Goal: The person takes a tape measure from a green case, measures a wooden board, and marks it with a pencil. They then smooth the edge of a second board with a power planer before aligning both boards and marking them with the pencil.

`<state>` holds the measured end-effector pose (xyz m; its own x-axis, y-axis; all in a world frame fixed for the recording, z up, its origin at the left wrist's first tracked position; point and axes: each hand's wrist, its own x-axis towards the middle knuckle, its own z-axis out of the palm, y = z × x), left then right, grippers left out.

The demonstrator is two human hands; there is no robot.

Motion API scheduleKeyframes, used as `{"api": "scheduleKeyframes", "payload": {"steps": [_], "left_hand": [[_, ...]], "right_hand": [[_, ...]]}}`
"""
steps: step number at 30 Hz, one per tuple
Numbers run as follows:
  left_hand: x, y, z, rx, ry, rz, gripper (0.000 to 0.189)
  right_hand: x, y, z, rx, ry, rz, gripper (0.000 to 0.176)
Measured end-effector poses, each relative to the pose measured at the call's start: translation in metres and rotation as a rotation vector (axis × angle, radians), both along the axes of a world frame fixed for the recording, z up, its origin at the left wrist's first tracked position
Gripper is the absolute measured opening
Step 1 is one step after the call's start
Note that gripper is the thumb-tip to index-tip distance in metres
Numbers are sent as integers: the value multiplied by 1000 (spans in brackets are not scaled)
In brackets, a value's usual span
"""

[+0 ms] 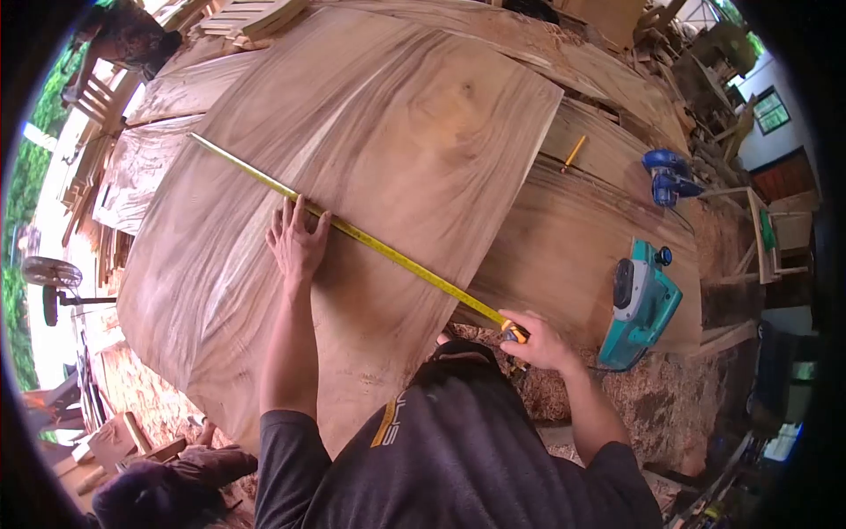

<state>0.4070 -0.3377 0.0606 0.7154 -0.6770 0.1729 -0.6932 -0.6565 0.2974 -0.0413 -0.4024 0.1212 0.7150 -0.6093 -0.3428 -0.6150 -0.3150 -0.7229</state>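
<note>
A broad wooden slab [458, 115] with dark, wavy grain lies in front of me. Across it runs the yellow blade of a tape measure [397, 257], drawn out from the slab's left side past its right edge. My right hand [539, 342] is closed around the tape's orange and black case, just off that edge. Flat on the wood, my left hand [298, 240] has its fingers spread, with the fingertips at the blade near its middle. The blade's far end rests close to the slab's upper left edge.
On another board to the right are a teal electric planer [641, 304], a blue power tool [670, 179] and a yellow pencil [575, 153]. A fan [53, 273] stands at left. One person [172, 485] is at lower left, another [132, 40] at upper left. Shavings cover the ground.
</note>
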Motion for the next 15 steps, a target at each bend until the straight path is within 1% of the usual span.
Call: {"api": "scheduleKeyframes", "payload": {"steps": [4,7,10,15], "left_hand": [[4,1,-7,-2,-1,-8,73],[6,2,-10,-1,1,-2,74],[5,2,-9,-11,-44,-12,73],[6,2,-12,-58,-29,-9,70]], "right_hand": [[-20,3,15,63,107,-18,65],[-38,5,-7,51,43,-27,65],[-38,3,-2,63,67,-13,64],[-39,0,-2,163,39,20,64]]}}
